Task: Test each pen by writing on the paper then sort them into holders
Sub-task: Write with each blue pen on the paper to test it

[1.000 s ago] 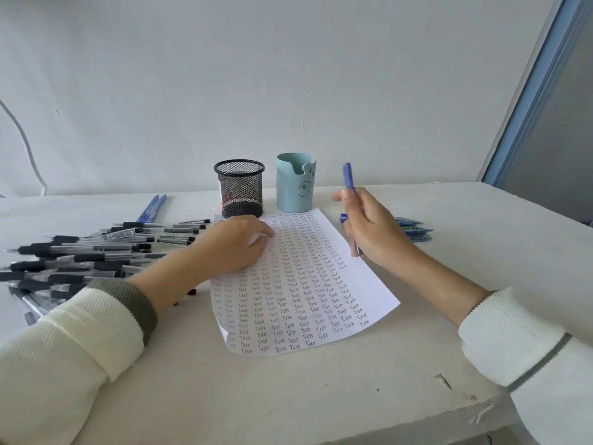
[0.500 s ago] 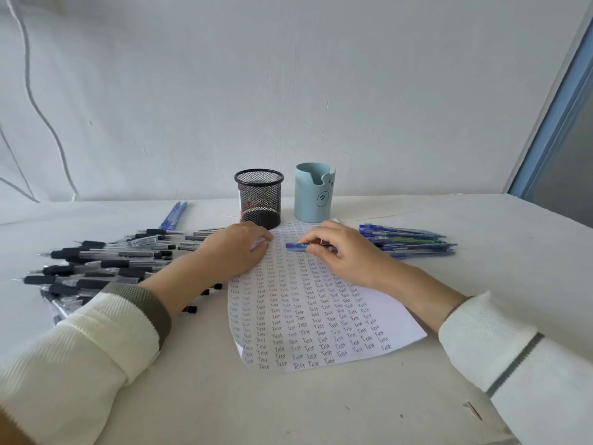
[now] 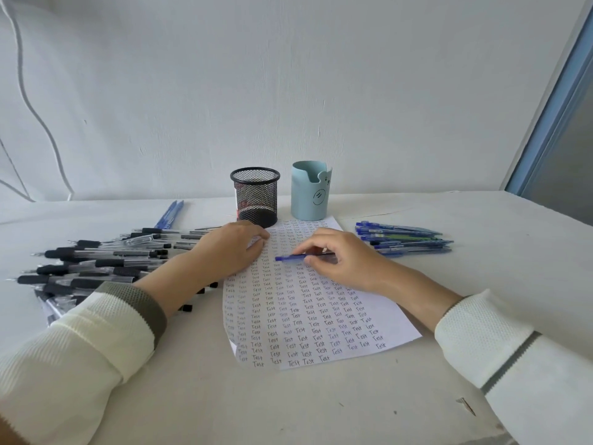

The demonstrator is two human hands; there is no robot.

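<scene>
A white paper (image 3: 317, 319) filled with rows of the word "Test" lies on the table in front of me. My right hand (image 3: 340, 258) pinches a blue pen (image 3: 288, 258) that lies nearly flat over the paper's upper part, its end pointing left. My left hand (image 3: 229, 248) rests on the paper's top left corner, fingers loosely curled, holding nothing. Behind the paper stand a black mesh holder (image 3: 255, 195) and a light blue holder (image 3: 310, 191).
A big heap of black-capped pens (image 3: 96, 261) lies left of my left arm, with two blue pens (image 3: 170, 214) behind it. A row of blue pens (image 3: 404, 240) lies right of the paper. The table edge (image 3: 500, 428) runs at the lower right; a wall stands behind.
My right hand has brought the blue pen down from upright beside the paper to nearly flat over its upper part. The view has shifted, and my left hand has stayed on the paper.
</scene>
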